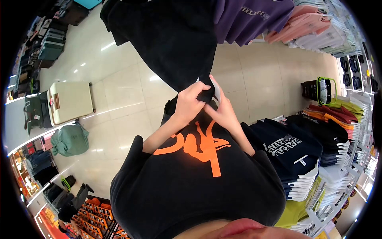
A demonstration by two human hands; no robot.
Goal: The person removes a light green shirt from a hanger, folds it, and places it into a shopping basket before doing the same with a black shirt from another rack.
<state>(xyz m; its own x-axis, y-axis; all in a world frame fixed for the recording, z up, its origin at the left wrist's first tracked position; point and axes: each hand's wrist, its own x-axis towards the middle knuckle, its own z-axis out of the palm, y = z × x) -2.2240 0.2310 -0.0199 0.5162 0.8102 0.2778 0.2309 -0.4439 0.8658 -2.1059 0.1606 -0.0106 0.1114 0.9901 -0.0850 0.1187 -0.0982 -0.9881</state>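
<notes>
A black garment (167, 44) stretches down from the top of the view, its lower end gathered to a narrow bunch in front of my chest. My left hand (190, 100) is closed on this bunch, fingers curled and thumb pressed in. Close beside it, my right hand (223, 113) also grips the fabric, with its thumb meeting the left hand. A white tag (216, 89) shows along the right hand's fingers; its print cannot be read. Folds of cloth hide some of the fingertips.
A purple shirt (252, 18) hangs beside the black garment. Racks with navy shirts (286, 147) and white hangers stand at the right. A black basket with a green handle (320, 91) is on the tiled floor. At the left are a cream suitcase (71, 104) and a green bag (69, 139).
</notes>
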